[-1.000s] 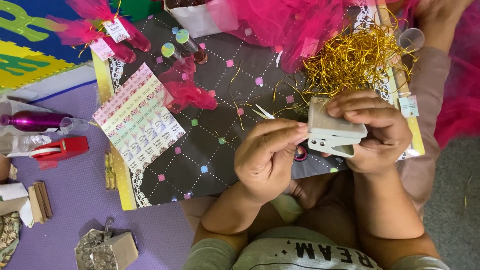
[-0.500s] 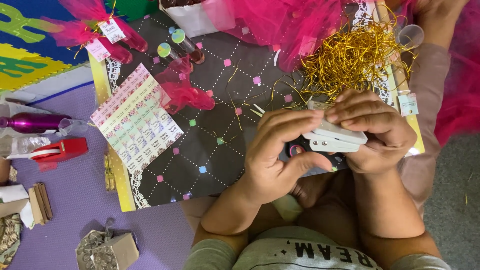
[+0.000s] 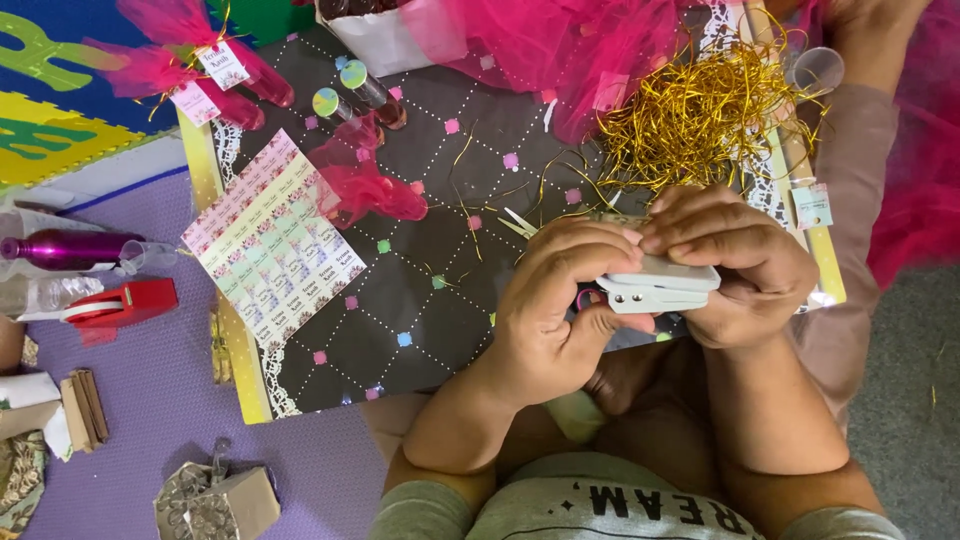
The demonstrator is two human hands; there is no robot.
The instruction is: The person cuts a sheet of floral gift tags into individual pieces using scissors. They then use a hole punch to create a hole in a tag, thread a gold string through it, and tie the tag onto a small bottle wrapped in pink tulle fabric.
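A board (image 3: 430, 300) lay on the mat (image 3: 150, 400) — label sheet (image 3: 275, 240) on its left part, wire tangle (image 3: 700, 110) at its far right, both hands (image 3: 560, 300) (image 3: 735, 265) together over its near right edge around a hole punch (image 3: 660, 285) — tape dispenser (image 3: 115, 305) left of the board.

Single head-worn view, looking almost straight down from above and close in, near edge of frame on the wearer's own grey shirt (image 3: 610, 505) and forearms. Centred slightly right on left hand (image 3: 560, 310) and right hand (image 3: 740, 265) over the dark patterned board (image 3: 420, 290), with purple mat (image 3: 150, 400) at left and pink tulle (image 3: 560, 45) along the far edge. No second view, so no shared part.
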